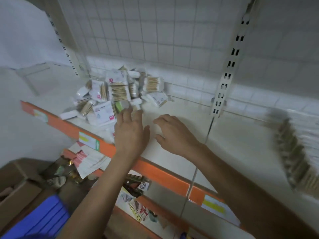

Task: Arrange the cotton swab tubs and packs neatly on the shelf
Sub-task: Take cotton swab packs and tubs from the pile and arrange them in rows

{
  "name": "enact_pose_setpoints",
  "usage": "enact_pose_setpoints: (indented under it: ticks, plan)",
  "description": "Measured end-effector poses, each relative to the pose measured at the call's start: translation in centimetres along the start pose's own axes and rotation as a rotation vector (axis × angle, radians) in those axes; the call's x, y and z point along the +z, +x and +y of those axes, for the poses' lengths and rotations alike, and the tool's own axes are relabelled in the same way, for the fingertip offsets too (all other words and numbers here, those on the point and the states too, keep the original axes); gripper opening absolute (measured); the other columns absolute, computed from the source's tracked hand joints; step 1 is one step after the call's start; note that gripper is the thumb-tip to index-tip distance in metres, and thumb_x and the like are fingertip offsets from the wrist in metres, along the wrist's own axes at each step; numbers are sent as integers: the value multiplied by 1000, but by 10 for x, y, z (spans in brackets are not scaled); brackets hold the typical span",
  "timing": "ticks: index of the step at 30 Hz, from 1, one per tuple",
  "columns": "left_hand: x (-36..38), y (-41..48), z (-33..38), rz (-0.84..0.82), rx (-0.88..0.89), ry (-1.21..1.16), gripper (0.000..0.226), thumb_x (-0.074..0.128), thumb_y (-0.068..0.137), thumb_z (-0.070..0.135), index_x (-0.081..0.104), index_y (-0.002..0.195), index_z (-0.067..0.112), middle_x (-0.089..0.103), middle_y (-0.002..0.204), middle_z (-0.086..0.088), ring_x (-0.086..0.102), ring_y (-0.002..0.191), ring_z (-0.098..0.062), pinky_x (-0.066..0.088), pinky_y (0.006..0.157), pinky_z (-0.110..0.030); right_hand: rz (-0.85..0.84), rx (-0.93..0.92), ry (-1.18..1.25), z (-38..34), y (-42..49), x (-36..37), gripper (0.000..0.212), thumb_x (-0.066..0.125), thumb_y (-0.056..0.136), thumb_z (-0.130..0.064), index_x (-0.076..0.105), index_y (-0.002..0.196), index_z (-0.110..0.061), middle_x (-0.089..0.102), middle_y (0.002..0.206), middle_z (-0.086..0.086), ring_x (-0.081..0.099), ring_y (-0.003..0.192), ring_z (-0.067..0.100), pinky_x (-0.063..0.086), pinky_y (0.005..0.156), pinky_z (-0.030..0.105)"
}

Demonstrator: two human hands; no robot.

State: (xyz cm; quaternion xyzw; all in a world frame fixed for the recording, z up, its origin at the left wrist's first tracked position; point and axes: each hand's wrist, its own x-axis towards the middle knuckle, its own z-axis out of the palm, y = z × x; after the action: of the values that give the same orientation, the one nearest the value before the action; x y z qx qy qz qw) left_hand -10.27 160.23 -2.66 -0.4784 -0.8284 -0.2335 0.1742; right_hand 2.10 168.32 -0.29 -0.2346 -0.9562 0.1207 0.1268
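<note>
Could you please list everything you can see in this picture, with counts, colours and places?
cotton swab packs: many, white and tan, piled at shelf's back left.
row of packs: one, blurred, white and tan, shelf's right.
shelf: one, white with orange front edge, centre.
wire grid: one, white, behind shelf.
slotted uprights: two, white, back.
cardboard box: one, brown, lower left.
left hand: one, open, fingertips at the pile.
right hand: one, open, over bare shelf.

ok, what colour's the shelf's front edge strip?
The front edge strip is orange, with pale labels on it; head view shows it best.
</note>
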Motion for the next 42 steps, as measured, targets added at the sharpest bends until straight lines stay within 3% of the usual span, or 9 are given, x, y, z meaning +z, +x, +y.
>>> enact_pose_setpoints:
  ticks: [5, 11, 15, 19, 27, 30, 33, 37, 42]
  plan:
    - [-9, 18, -58, 153, -127, 67, 53, 72, 74, 22, 55, 120, 0, 53, 120, -28, 48, 113, -46, 46, 83, -52, 12, 7, 62, -26, 55, 23, 41, 54, 90, -21, 46, 128, -6, 46, 131, 12, 44, 119, 30, 37, 97, 37]
    - [-3, 24, -94, 64, -286, 64, 86, 72, 68, 48, 46, 130, -5, 53, 118, -35, 50, 110, -51, 45, 86, -56, 96, 37, 170, -50, 112, 48, 60, 61, 85, -14, 35, 139, -14, 39, 136, 11, 41, 122, 33, 37, 100, 39]
    - [-1, 25, -97, 23, -295, 58, 88, 61, 65, 59, 49, 127, -3, 58, 112, -29, 53, 103, -48, 47, 79, -53, 95, 46, 180, -58, 132, 65, 75, 60, 79, 0, 29, 144, -21, 28, 147, 7, 36, 128, 35, 36, 104, 45]
    - [5, 26, -101, 49, -254, 27, 79, 77, 63, 39, 51, 126, -2, 58, 114, -27, 51, 104, -47, 46, 79, -52, 144, 37, 179, -56, 141, 72, 67, 61, 77, 1, 40, 137, -19, 40, 140, 4, 43, 122, 32, 39, 100, 43]
    - [11, 36, -82, 93, -152, -121, 74, 65, 78, 32, 37, 139, 0, 41, 136, -31, 42, 122, -48, 41, 94, -55, 211, 156, 218, -41, 123, 51, 60, 71, 78, -23, 45, 132, -20, 48, 132, 6, 45, 121, 27, 38, 98, 35]
    - [13, 41, -62, 103, -31, -202, 78, 57, 76, 38, 34, 139, 0, 40, 136, -30, 43, 121, -46, 41, 95, -52, 259, 218, 215, -25, 105, 34, 60, 71, 77, -23, 46, 132, -17, 48, 130, 8, 47, 118, 27, 38, 95, 34]
    - [17, 46, -37, 79, 21, -340, 81, 70, 73, 29, 35, 140, -1, 38, 137, -27, 40, 124, -42, 40, 97, -48, 303, 285, 173, -6, 83, 19, 60, 74, 76, -23, 46, 129, -18, 49, 127, 7, 49, 114, 26, 39, 91, 33]
    - [27, 49, -4, 63, 51, -457, 80, 66, 69, 27, 38, 137, -2, 43, 133, -25, 43, 119, -37, 34, 90, -30, 321, 414, 191, 26, 46, 0, 58, 75, 76, -25, 46, 126, -17, 48, 120, 6, 51, 106, 24, 41, 86, 32]
    - [38, 50, 38, 16, 132, -523, 77, 74, 71, 17, 38, 137, -1, 50, 125, -20, 41, 114, -27, 35, 86, -30, 294, 545, 180, 59, -6, -19, 57, 74, 76, -21, 45, 126, -15, 48, 120, 6, 52, 106, 22, 37, 81, 25]
